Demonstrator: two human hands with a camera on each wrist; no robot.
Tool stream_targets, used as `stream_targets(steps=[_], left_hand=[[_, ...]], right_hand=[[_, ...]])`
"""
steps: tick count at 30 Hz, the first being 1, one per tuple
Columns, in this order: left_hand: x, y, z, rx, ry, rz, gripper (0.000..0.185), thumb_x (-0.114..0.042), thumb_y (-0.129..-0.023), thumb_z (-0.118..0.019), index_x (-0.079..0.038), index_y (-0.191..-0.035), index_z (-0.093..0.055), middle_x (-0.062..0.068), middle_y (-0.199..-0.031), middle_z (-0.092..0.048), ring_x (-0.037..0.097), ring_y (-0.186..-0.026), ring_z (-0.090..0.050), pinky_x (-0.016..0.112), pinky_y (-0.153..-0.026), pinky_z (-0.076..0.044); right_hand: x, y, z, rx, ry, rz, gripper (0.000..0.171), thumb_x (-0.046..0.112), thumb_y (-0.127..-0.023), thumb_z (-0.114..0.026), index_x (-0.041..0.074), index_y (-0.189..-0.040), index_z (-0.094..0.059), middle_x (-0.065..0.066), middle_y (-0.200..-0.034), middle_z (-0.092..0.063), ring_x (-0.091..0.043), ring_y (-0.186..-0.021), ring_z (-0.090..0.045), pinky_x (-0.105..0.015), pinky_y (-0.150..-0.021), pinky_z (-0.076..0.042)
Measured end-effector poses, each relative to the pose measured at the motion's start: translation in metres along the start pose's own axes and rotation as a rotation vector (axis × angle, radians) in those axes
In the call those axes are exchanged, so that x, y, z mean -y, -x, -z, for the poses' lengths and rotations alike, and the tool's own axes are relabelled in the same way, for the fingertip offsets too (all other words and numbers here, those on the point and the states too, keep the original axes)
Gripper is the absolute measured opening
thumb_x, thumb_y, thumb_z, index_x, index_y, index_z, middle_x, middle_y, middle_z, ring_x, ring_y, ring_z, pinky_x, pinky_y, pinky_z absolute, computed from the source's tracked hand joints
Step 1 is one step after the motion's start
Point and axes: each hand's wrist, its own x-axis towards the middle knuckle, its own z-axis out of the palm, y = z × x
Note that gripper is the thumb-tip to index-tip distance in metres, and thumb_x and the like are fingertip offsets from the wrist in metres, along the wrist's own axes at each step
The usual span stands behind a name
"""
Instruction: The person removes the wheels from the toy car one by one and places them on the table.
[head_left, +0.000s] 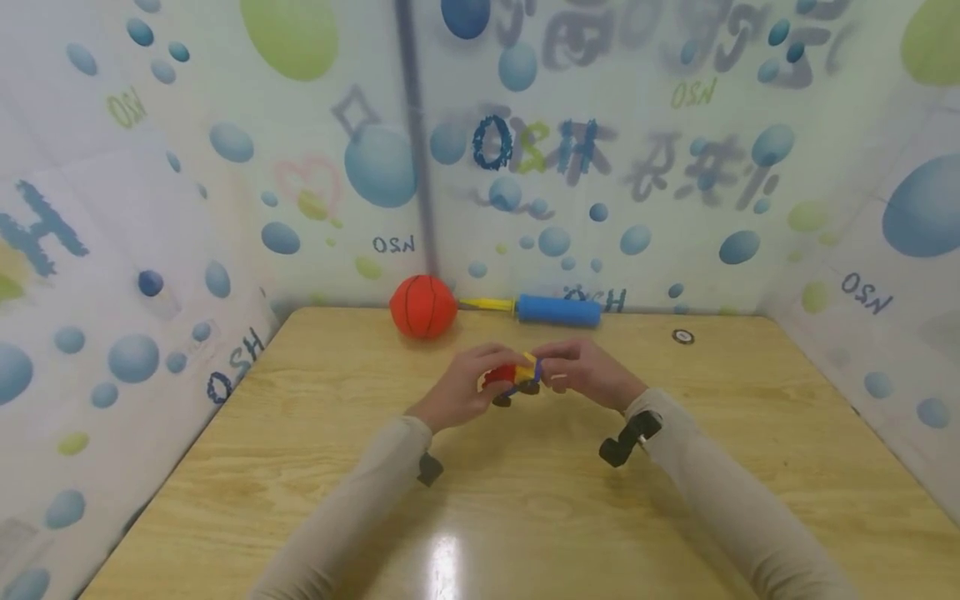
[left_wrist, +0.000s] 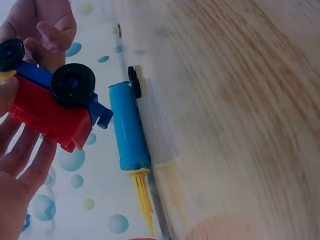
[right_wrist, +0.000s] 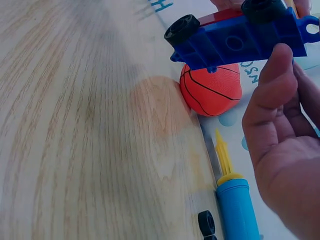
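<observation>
On the left wall (head_left: pixel 112 275) blue letters read "OSH" near the table edge, and small "OSN" marks sit on the back and right panels. The left hand (head_left: pixel 461 392) curls its fingers around the red side of a toy car (head_left: pixel 516 377), held above the wooden table (head_left: pixel 525 500) near its middle. The right hand (head_left: pixel 585 371) pinches the car's other end, thumb on the blue chassis. Behind lie an orange ball (head_left: pixel 423 306) and a blue pump (head_left: pixel 558 309).

Beige long sleeves (head_left: pixel 360 492), black wrist mounts (head_left: pixel 628 438)
</observation>
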Motion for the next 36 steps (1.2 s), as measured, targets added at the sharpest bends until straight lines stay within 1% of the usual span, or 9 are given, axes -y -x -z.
stream_targets(steps=[5,9,12,17,22,25,29,34,36], left_hand=[[-0.001,-0.001,0.0,-0.005,0.018,0.0,0.037,-0.002,-0.09,-0.072,-0.016,-0.124,-0.067,0.002,-0.112,-0.068,0.014,-0.101,-0.062,0.029,-0.094,-0.056],[0.001,-0.001,0.0,-0.017,0.046,0.017,0.039,0.0,-0.09,-0.07,-0.015,-0.126,-0.066,0.004,-0.114,-0.068,0.015,-0.102,-0.063,0.028,-0.094,-0.057],[0.002,-0.002,-0.002,-0.034,0.101,0.05,0.041,0.004,-0.091,-0.068,-0.012,-0.129,-0.063,0.007,-0.119,-0.066,0.018,-0.106,-0.064,0.03,-0.094,-0.058],[0.008,-0.002,-0.008,-0.096,0.198,0.163,0.046,0.008,-0.091,-0.065,-0.011,-0.132,-0.06,0.009,-0.122,-0.065,0.023,-0.108,-0.064,0.035,-0.093,-0.059],[0.01,-0.002,-0.015,-0.151,0.258,0.297,0.049,0.009,-0.091,-0.064,-0.016,-0.133,-0.06,0.009,-0.119,-0.065,0.024,-0.104,-0.067,0.039,-0.093,-0.059],[0.007,-0.003,-0.018,-0.16,0.3,0.381,0.05,0.008,-0.092,-0.063,-0.019,-0.134,-0.059,0.01,-0.116,-0.064,0.026,-0.103,-0.07,0.042,-0.094,-0.059],[0.003,-0.003,-0.018,-0.16,0.364,0.451,0.049,0.007,-0.094,-0.061,-0.02,-0.135,-0.058,0.013,-0.113,-0.062,0.031,-0.101,-0.073,0.044,-0.092,-0.06],[0.002,-0.003,-0.019,-0.154,0.398,0.499,0.046,0.001,-0.097,-0.06,-0.021,-0.137,-0.056,0.015,-0.113,-0.062,0.03,-0.099,-0.073,0.043,-0.088,-0.061],[0.002,-0.003,-0.019,-0.149,0.396,0.512,0.046,-0.001,-0.097,-0.06,-0.021,-0.138,-0.055,0.014,-0.115,-0.063,0.03,-0.1,-0.073,0.041,-0.088,-0.061]], right_hand=[[0.003,0.001,0.0,-0.006,-0.05,-0.04,0.03,0.019,-0.105,-0.051,0.006,-0.13,-0.063,0.007,-0.096,-0.068,-0.013,-0.088,-0.06,-0.029,-0.078,-0.049],[0.007,0.002,-0.002,-0.031,-0.02,-0.011,0.036,0.024,-0.106,-0.051,0.004,-0.135,-0.059,0.003,-0.092,-0.065,-0.013,-0.085,-0.058,-0.028,-0.074,-0.048],[0.007,0.002,-0.005,-0.095,0.039,0.045,0.039,0.026,-0.105,-0.053,0.003,-0.135,-0.058,-0.001,-0.091,-0.063,-0.015,-0.08,-0.056,-0.027,-0.068,-0.048],[0.002,0.002,-0.01,-0.232,0.124,0.149,0.037,0.019,-0.102,-0.059,0.005,-0.135,-0.06,0.001,-0.089,-0.063,-0.014,-0.067,-0.053,-0.026,-0.063,-0.048],[-0.003,0.001,-0.016,-0.302,0.09,0.213,0.039,0.01,-0.098,-0.063,0.002,-0.136,-0.06,0.003,-0.094,-0.066,-0.011,-0.063,-0.052,-0.024,-0.059,-0.046],[-0.004,-0.001,-0.019,-0.329,0.081,0.239,0.039,0.01,-0.095,-0.067,0.002,-0.133,-0.061,0.002,-0.095,-0.067,-0.012,-0.064,-0.054,-0.024,-0.057,-0.046],[-0.004,-0.003,-0.023,-0.357,0.113,0.235,0.038,0.013,-0.092,-0.073,0.005,-0.129,-0.066,-0.002,-0.095,-0.066,-0.015,-0.068,-0.059,-0.026,-0.058,-0.047],[-0.003,-0.004,-0.027,-0.387,0.178,0.19,0.034,0.015,-0.091,-0.074,0.01,-0.124,-0.069,-0.005,-0.097,-0.071,-0.016,-0.073,-0.065,-0.029,-0.06,-0.049],[-0.002,-0.005,-0.028,-0.389,0.191,0.178,0.033,0.016,-0.091,-0.074,0.01,-0.123,-0.07,-0.009,-0.099,-0.073,-0.021,-0.075,-0.067,-0.032,-0.062,-0.052]])
